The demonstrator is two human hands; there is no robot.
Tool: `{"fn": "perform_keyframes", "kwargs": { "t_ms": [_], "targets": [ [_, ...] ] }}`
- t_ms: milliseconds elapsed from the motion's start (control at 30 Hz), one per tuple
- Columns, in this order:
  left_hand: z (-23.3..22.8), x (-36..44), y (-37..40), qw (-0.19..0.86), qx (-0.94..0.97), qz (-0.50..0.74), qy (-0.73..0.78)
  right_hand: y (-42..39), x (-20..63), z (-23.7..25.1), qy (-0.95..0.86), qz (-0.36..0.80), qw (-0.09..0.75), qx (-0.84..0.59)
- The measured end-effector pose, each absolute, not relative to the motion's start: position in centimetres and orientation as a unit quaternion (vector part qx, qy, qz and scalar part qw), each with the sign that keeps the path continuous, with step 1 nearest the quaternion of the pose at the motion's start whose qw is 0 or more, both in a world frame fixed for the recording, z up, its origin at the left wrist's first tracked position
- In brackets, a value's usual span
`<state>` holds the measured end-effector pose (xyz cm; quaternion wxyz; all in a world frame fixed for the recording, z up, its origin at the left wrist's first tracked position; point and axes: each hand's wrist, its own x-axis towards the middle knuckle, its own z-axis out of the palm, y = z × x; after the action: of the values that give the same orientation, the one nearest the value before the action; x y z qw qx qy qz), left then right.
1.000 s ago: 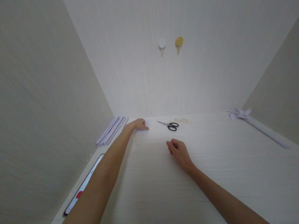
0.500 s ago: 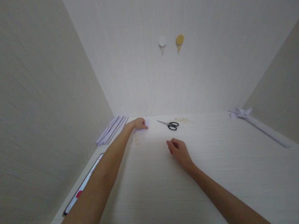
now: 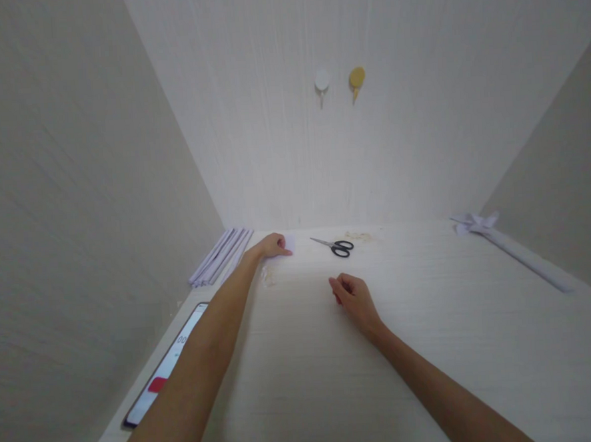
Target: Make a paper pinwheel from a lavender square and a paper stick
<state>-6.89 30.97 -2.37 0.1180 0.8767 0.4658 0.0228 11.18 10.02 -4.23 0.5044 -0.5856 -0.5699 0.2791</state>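
My left hand [image 3: 274, 245] reaches to the back of the white table, its thumb and curled fingers at a small pale lilac piece of paper [image 3: 290, 242]. The paper lies close to the table's back edge, partly covered by the fingers. Nearer to me, my right hand [image 3: 354, 302] rests on the table with its fingers curled in and nothing visible in it. Beyond that hand lies a pair of scissors [image 3: 334, 246] with black handles, its blades pointing left.
Several rolled paper sticks [image 3: 221, 255] lie at the back left. A phone [image 3: 155, 383] with a lit screen is partly behind my left forearm. At the right lies a paper stem with a folded flower-like top [image 3: 478, 224]. White and yellow hooks [image 3: 357, 78] hang on the back wall.
My left forearm has shifted slightly, so more of the phone's screen shows. The left hand has barely moved at the paper; the right hand stays in place.
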Motion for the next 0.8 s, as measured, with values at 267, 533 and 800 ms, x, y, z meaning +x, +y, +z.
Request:
{"fn": "perform_keyframes", "kwargs": {
  "t_ms": [267, 533, 800],
  "targets": [
    [-1.5, -6.8, 30.8, 0.09, 0.905, -0.014, 0.415, 10.2, 11.1, -4.3, -0.572, 0.285, 0.493, -0.591],
    [0.0, -6.6, 29.6, 0.054, 0.931, -0.059, 0.357, 10.3, 11.2, -4.4, -0.574, 0.286, 0.494, -0.587],
    [0.0, -6.8, 30.0, 0.074, 0.93, -0.035, 0.357, 10.2, 11.2, -4.4, -0.575, 0.285, 0.494, -0.588]
  ]
}}
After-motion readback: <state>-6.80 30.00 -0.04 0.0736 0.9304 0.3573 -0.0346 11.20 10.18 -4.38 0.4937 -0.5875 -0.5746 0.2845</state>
